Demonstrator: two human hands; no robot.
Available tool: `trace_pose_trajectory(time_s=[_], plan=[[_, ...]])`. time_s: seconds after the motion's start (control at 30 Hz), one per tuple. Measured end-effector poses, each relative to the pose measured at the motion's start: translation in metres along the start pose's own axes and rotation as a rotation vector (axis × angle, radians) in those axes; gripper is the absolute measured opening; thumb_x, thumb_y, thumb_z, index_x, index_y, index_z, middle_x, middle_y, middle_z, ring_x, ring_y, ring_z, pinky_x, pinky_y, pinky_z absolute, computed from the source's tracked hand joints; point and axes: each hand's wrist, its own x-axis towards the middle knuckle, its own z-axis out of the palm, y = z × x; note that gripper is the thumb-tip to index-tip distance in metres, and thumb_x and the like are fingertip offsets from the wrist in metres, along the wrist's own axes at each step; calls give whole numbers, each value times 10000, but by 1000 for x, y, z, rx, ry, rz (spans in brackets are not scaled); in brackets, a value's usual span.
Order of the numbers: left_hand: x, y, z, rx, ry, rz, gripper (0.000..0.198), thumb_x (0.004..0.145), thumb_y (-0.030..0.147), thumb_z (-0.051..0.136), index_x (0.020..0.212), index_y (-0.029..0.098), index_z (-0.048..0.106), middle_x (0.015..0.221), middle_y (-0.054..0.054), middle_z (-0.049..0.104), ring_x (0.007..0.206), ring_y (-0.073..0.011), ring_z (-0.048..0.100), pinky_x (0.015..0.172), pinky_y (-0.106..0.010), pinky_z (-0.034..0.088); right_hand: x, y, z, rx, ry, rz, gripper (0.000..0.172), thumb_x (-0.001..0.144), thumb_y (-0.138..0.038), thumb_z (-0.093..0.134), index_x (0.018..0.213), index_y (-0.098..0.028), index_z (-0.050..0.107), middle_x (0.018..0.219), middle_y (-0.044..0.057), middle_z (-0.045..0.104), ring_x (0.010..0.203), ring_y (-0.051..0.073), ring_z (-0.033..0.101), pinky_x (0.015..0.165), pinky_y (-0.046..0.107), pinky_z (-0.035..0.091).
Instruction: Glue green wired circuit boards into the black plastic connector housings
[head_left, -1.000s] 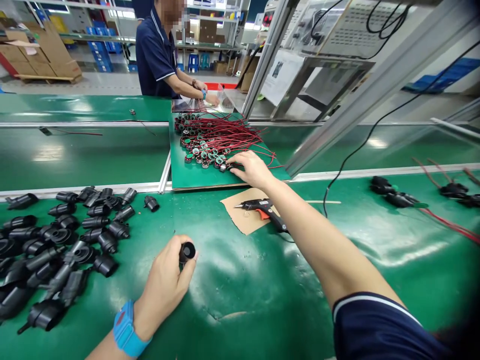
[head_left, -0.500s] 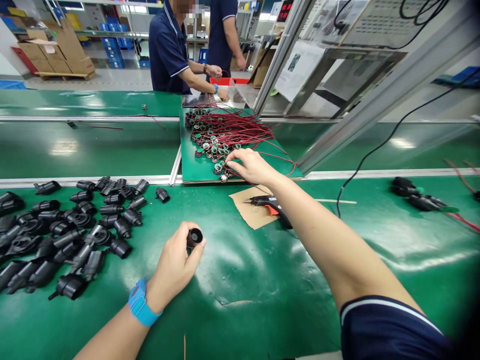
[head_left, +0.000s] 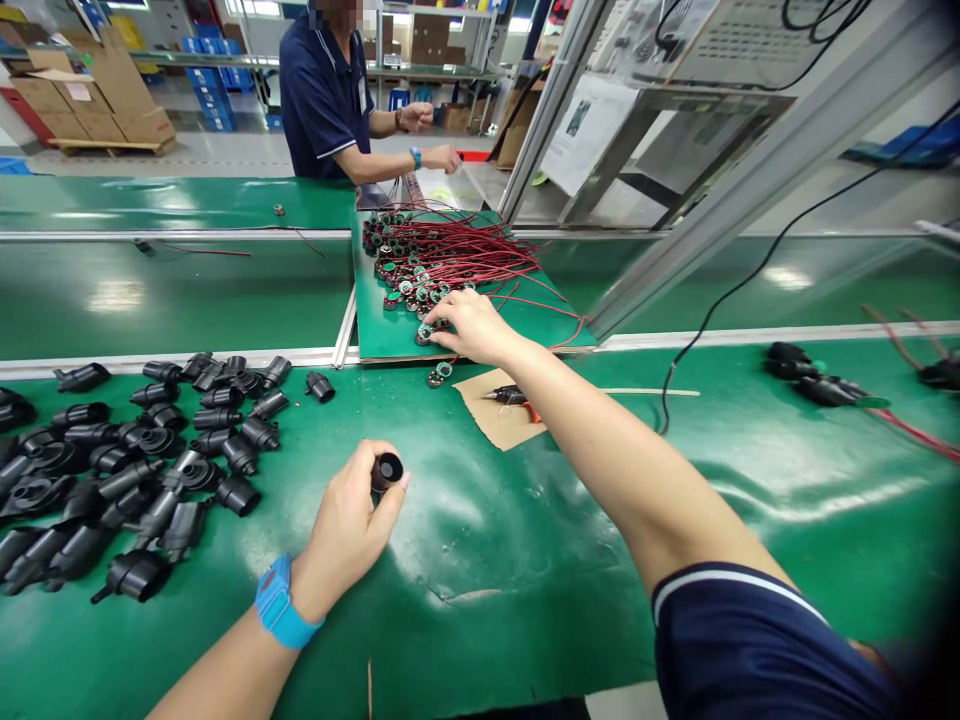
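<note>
My left hand is closed around a black plastic housing, its round open end facing up toward me. Over the near edge of a raised green board, my right hand pinches a small round wired component with thumb and forefinger. Beyond the fingers lies a heap of similar round components with green tops and long red wires. Two loose round components sit just below the board's front edge. Many more black housings are spread on the green bench to the left.
A glue gun, partly behind my right forearm, lies on cardboard. A black cable runs down on the right, near wired black assemblies. A slanting metal post rises behind the board. A co-worker stands across the bench.
My right hand has shifted slightly left and nearer, onto a round component at the board's edge. Loose components now lie below that edge. My left hand keeps its hold. The co-worker's hands have moved.
</note>
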Motion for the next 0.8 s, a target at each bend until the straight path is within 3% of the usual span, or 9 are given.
trace_pose_trajectory(time_s=[0.07,0.17,0.33,0.43,0.6,0.8], plan=[[0,-1,-1,-9,6,-7,93,996,295,536,1055,227,513,874,-3,620,703,-168,592,627,-285,412,6,-5,-3,-5,-27,-11,164,962,-262,609,1047,-206,737,1112,103,725,1054,284,611,919,392,423],[-1,-2,-1,-27,23,5,85,996,293,538,1040,224,514,868,1,606,705,-162,576,631,-277,410,6,-11,-10,-5,-81,-43,202,998,-213,519,1132,-202,671,958,45,743,875,211,636,817,317,420],[-2,-1,-1,-46,25,34,84,988,274,551,1042,223,511,854,9,587,702,-153,557,638,-268,409,-2,-19,-14,-99,-96,-79,400,821,-186,720,1214,-208,648,1182,103,690,1097,299,563,904,373,377],[-3,0,0,-53,25,47,81,988,267,553,1042,224,510,859,10,586,701,-150,554,645,-266,411,-1,-26,-9,-149,-69,-61,301,873,-187,666,1173,-181,684,1253,155,659,1178,339,518,960,420,350],[-3,0,-1,-55,38,42,96,987,267,554,1060,221,512,864,9,588,701,-148,556,654,-266,417,10,-35,-3,-154,-102,-90,299,920,-146,620,1211,-178,679,1064,103,740,1045,264,618,1025,407,337],[0,1,-2,-75,48,38,105,980,271,557,1060,219,512,875,5,596,726,-152,576,675,-271,435,19,-46,-3,-134,-116,-57,293,1010,-269,564,1234,-175,727,1185,123,706,1039,214,655,876,292,440]])
